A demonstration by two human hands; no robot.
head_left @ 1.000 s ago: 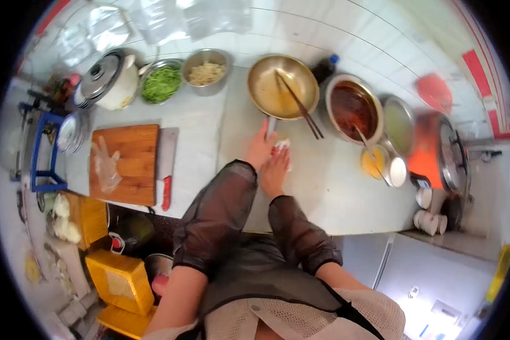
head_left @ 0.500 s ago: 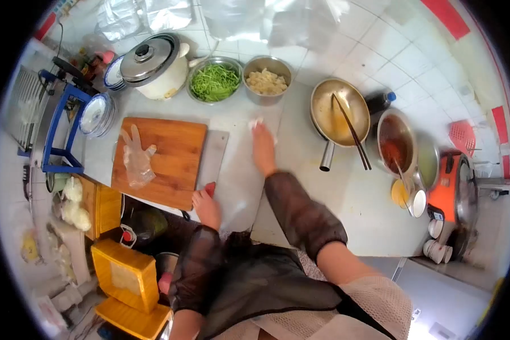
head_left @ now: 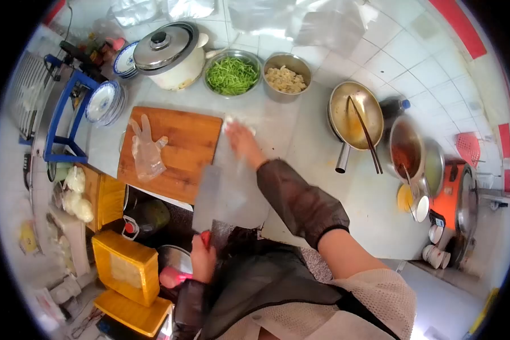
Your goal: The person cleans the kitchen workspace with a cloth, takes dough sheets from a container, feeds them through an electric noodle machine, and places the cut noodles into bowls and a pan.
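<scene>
My left hand is closed around the red handle of a cleaver, low at the counter's front edge. The cleaver's broad grey blade points away from me, close to the front right corner of the wooden cutting board. Just right of the board, my right hand, a little blurred, presses a white wad, a cloth or tissue, onto the counter. A clear plastic glove lies flat on the board.
Along the wall stand a lidded pot, a bowl of green shreds and a bowl of pale pieces. Rightward are a pan with chopsticks and a pot of red sauce. Plates are stacked left.
My left hand has drawn the cleaver back from beside the board toward my body. My right hand has slid the white wad left, closer to the board. The view has shifted slightly.
</scene>
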